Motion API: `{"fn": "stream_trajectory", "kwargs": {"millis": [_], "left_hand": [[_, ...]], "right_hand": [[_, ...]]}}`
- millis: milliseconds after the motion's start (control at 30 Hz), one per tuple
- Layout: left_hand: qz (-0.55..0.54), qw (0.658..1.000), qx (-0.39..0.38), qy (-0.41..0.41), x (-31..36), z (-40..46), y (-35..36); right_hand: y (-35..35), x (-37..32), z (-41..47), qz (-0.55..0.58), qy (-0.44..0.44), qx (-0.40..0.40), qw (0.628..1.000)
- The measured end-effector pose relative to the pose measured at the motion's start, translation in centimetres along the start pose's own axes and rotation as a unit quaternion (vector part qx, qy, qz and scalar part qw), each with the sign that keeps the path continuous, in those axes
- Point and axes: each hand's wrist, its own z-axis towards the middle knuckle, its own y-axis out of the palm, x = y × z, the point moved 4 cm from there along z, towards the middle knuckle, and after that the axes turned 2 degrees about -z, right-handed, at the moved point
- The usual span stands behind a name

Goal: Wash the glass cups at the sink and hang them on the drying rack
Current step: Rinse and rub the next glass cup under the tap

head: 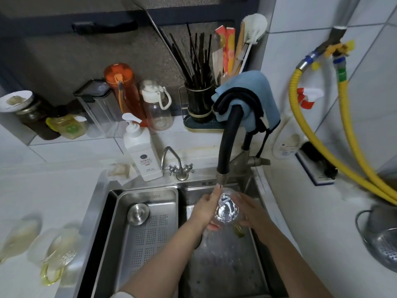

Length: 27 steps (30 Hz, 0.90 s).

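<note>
A clear glass cup (pixel 228 208) is held over the steel sink (pixel 225 265), right under the black faucet spout (pixel 222 175), with water swirling inside it. My left hand (pixel 205 208) grips the cup from the left, fingers curled under its base. My right hand (pixel 252 210) wraps its right side. Several more glass cups (pixel 53 252) lie blurred on the white counter at the lower left. No drying rack can be made out.
A perforated steel drain tray (pixel 148 222) with a round lid fills the sink's left half. A white soap pump bottle (pixel 142 149) and a small tap (pixel 178 166) stand behind it. A steel colander (pixel 380 235) sits at the right, under yellow hoses (pixel 343 160).
</note>
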Motion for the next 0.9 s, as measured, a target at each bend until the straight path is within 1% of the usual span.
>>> {"fn": "stream_trajectory", "kwargs": {"millis": [133,233,333,400,500,600,667,767,833,900], "left_hand": [[-0.029,0.997,0.065,0.004,0.2,0.4,-1.6],[-0.067,0.992,0.107,0.002,0.1,0.3,-3.5],[-0.052,0.991,0.116,0.042,0.0,-0.4,-4.7],[-0.033,0.991,0.099,0.080,-0.2,-0.6,-5.0],[0.043,0.991,0.060,0.111,-0.6,-0.7,-5.1],[0.148,0.978,0.036,0.139,-0.2,-1.0,-4.2],[0.198,0.967,0.033,0.158,0.1,-0.8,-3.1],[0.253,0.945,0.035,0.204,0.4,-0.7,-1.3],[0.276,0.931,0.045,0.234,0.6,-1.0,-0.5],[0.288,0.924,0.053,0.246,0.7,-1.3,-0.1]], "right_hand": [[1.9,-1.9,1.1,-0.009,-0.026,0.009,1.000],[3.9,-2.5,2.4,-0.019,-0.011,0.004,1.000],[5.7,-2.5,3.0,-0.020,0.026,-0.001,0.999],[6.1,-2.1,3.3,0.003,0.029,0.006,1.000],[5.6,-1.1,3.5,0.054,0.048,0.017,0.997],[5.1,-1.0,2.4,0.090,0.044,0.011,0.995],[4.5,-0.6,1.8,0.075,0.025,0.010,0.997],[3.2,-0.1,1.0,0.066,0.019,0.049,0.996],[2.6,0.2,0.3,0.076,0.036,0.056,0.995],[1.8,0.3,-0.2,0.067,0.023,0.048,0.996]]}}
